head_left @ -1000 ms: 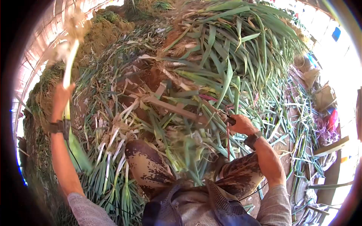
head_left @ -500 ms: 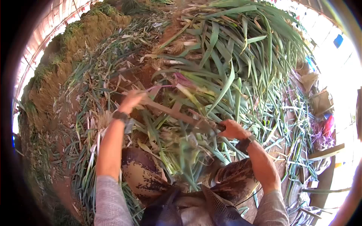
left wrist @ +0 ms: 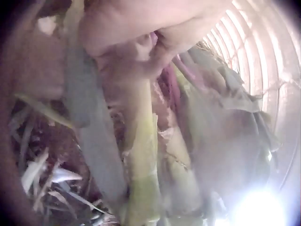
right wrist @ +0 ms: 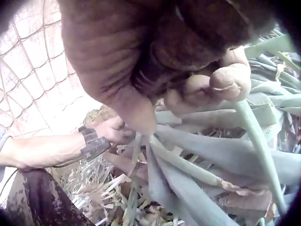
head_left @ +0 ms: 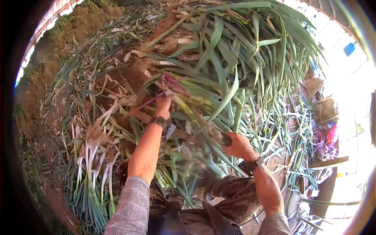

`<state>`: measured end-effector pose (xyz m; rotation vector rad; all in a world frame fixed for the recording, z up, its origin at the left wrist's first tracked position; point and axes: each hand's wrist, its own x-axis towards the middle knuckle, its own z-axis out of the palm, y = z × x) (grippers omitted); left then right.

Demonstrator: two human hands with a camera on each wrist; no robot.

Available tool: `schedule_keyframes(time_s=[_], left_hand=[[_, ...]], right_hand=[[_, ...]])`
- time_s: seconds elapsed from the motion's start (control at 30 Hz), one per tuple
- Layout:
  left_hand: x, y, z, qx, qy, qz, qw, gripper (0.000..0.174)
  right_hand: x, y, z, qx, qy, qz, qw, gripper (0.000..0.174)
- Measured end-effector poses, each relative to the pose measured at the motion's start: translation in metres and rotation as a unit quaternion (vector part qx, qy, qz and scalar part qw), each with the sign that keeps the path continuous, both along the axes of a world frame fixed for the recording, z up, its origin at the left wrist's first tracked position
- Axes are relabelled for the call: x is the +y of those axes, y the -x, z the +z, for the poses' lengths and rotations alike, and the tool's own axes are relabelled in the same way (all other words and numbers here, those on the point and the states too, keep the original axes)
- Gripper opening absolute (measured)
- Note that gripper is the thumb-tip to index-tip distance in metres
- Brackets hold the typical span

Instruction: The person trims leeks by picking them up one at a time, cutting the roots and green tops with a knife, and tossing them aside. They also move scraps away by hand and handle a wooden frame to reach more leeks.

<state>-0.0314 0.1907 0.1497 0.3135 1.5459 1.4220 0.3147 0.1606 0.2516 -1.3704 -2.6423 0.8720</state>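
Observation:
In the head view the left hand (head_left: 163, 106) grips a leek (head_left: 181, 102) by its pale stem, beside a purple strip (head_left: 147, 104). The left wrist view shows its fingers curled round the pale-green stem (left wrist: 142, 141). The right hand (head_left: 239, 147) holds a dark handle (head_left: 226, 140) among green leaves. In the right wrist view, the right hand (right wrist: 188, 70) has its fingers wrapped round that dark handle (right wrist: 153, 73), with leaves just below. What the handle belongs to is partly hidden; a brown flat bar (head_left: 182, 134) lies between the hands.
A large pile of leeks (head_left: 243, 43) lies beyond the hands. White-stemmed leeks (head_left: 92, 168) rest at the left, roots away from the person. Loose leaf scraps cover the ground. At the right are a pink bag (head_left: 331, 135) and a wooden plank (head_left: 329, 162).
The left hand has come from the far left, where it held up a leek, to the middle and now grips a stem near the purple strip. The right hand has shifted slightly down and left.

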Motion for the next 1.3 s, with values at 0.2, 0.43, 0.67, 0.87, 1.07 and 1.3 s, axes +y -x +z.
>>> schedule_keyframes(time_s=[0.2,0.43,0.67,0.87,1.07,1.3], left_hand=[[-0.024,-0.062,0.008,-0.009,-0.075,-0.006,0.997,0.021],[-0.073,-0.093,-0.090,0.009,-0.074,-0.087,0.993,0.036],[-0.098,-0.111,-0.074,-0.032,-0.071,-0.068,0.995,0.024],[-0.088,-0.100,-0.087,0.037,-0.051,-0.048,0.997,0.025],[-0.080,-0.062,-0.057,0.431,-0.111,0.045,0.894,0.035],[-0.063,-0.040,-0.055,0.303,-0.057,0.015,0.951,0.028]], right_hand=[[0.003,-0.010,0.002,0.018,-0.026,-0.026,0.999,0.037],[-0.013,-0.028,-0.005,0.024,-0.047,0.037,0.998,0.035],[-0.012,-0.012,-0.028,-0.007,-0.079,0.061,0.995,0.033],[-0.013,0.023,-0.012,0.041,-0.061,0.060,0.995,0.038],[-0.009,0.023,-0.016,0.012,-0.049,0.064,0.997,0.038],[-0.013,0.022,-0.014,-0.002,-0.027,0.055,0.998,0.041]])
